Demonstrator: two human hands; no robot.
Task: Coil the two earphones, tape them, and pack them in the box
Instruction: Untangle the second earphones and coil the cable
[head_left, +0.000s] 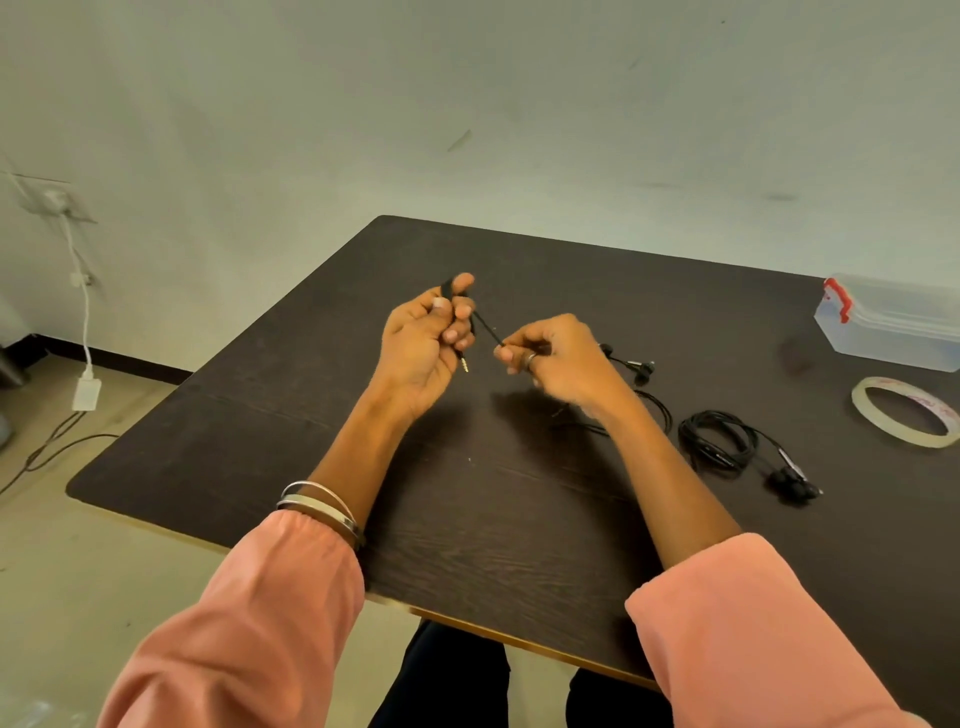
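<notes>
I see my left hand (423, 338) gripping 1 black earphone cable (485, 328) above the dark tabletop (291, 395), my right hand (550, 358) pinching its strand. Earphone 2 (727, 441) lies coiled right, near the tape roll (906, 410) and clear box (893, 322).

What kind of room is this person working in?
Probably a plain office or workroom: a bare dark table stands against a scuffed pale wall, with a wall socket and a hanging charger cable.
</notes>
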